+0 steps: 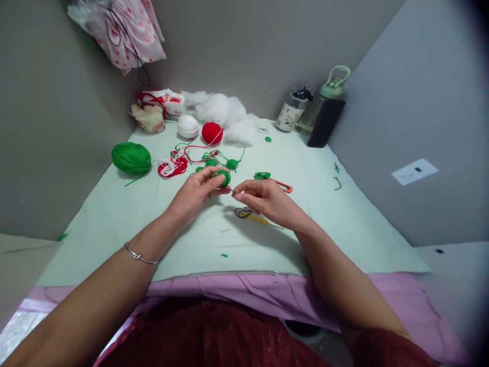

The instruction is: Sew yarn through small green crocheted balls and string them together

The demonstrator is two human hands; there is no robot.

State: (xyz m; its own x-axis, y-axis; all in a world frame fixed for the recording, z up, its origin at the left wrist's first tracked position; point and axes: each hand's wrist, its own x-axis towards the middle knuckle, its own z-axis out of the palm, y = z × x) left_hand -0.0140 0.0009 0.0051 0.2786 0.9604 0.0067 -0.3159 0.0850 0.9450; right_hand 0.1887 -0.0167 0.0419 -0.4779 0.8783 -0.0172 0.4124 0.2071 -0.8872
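Observation:
My left hand (pixel 198 192) is closed round a small green crocheted piece (pixel 223 177) above the pale green table cover (pixel 114 214). My right hand (pixel 263 200) pinches a thin needle (pixel 226 189) whose tip points at that green piece; the two hands almost touch. A yellow-handled crochet hook (pixel 260 220) with a loop of black thread (pixel 242 212) lies just under my right hand. More small green crocheted pieces (pixel 232 163) and tangled red and white yarn (pixel 172 166) lie just beyond my hands.
A green yarn ball (pixel 131 157) sits at the left; white (pixel 188 126) and red (pixel 212 132) balls, white stuffing (pixel 229 114) and a snack bag (pixel 153 114) at the back. Bottles (pixel 292 109) and a dark phone (pixel 325 122) stand back right. Orange scissors (pixel 283 185) lie right of my hands.

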